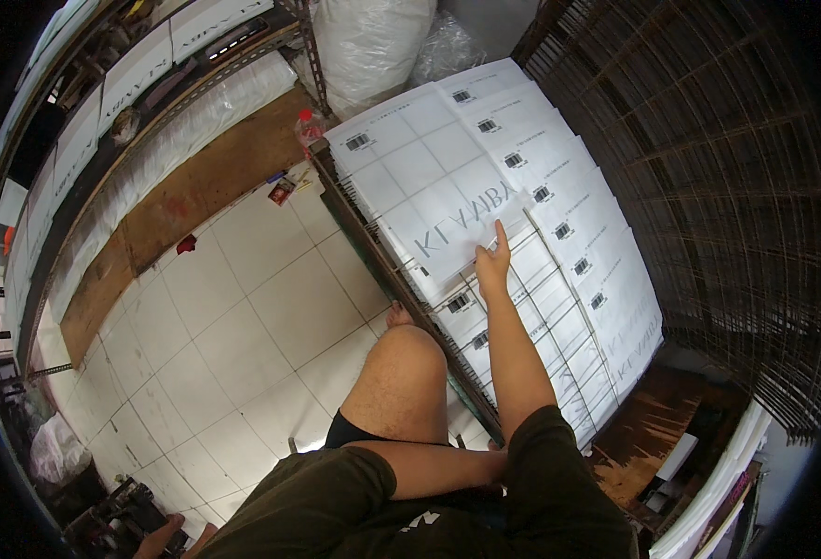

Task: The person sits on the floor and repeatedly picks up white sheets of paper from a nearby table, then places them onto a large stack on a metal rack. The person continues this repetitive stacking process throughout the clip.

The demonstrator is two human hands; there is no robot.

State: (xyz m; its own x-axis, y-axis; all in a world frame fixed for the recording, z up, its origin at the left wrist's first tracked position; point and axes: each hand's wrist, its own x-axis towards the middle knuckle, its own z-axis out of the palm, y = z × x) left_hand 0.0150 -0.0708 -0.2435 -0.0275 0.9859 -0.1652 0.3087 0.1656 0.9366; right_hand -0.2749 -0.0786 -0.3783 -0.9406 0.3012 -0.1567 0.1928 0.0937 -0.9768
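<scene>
My right hand (494, 265) is at the near edge of a white sheet (434, 228) printed with large dark letters. Its thumb and index finger show on top, while the other fingers seem curled at or under the edge. The sheet lies over a wire rack (559, 321) holding more white sheets. Overlapping white sheets (559, 200) with small dark printed blocks run along the rack's right side. My left forearm (438, 469) crosses low in front of me; the left hand at its end is mostly hidden by my right sleeve.
Dark wire racks (699, 140) stand tilted up on the right. A shelf (177, 79) with white printed sheets lines the left. Beyond the rack are a red-capped bottle (310, 126) and a plastic-wrapped bundle (368, 56). Worn brown board (648, 419) lies at lower right, beside white floor tiles (289, 289).
</scene>
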